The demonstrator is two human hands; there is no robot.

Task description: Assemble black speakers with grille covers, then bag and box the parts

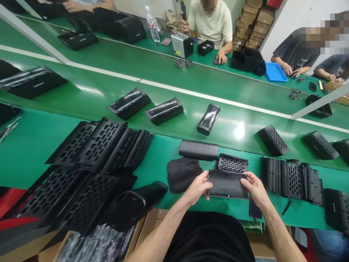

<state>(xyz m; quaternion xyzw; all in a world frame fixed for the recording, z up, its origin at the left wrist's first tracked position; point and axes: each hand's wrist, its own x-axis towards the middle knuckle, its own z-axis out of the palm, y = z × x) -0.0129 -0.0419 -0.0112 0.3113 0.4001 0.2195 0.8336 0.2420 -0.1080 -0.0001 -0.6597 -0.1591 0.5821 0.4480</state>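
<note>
A black rectangular plastic panel point(228, 185) is held level above the green table edge, in front of my body. My left hand point(198, 187) grips its left end, thumb on top. On its right end, my right hand point(252, 185) presses a thumb near the upper corner. Just beyond the panel lies a black perforated grille piece point(232, 163), partly covered by it. A closed black speaker housing point(198, 150) rests behind that. To the left is a stack of thin black cloth sheets point(183, 174), close to my left hand.
Stacked perforated grilles point(100, 142) fill the left; more grille panels point(293, 178) stand at the right. Black housings point(163, 111) sit along the green conveyor point(234, 127). A phone point(255, 210) lies by my right wrist. Opposite, co-workers sit near a blue tray point(276, 72).
</note>
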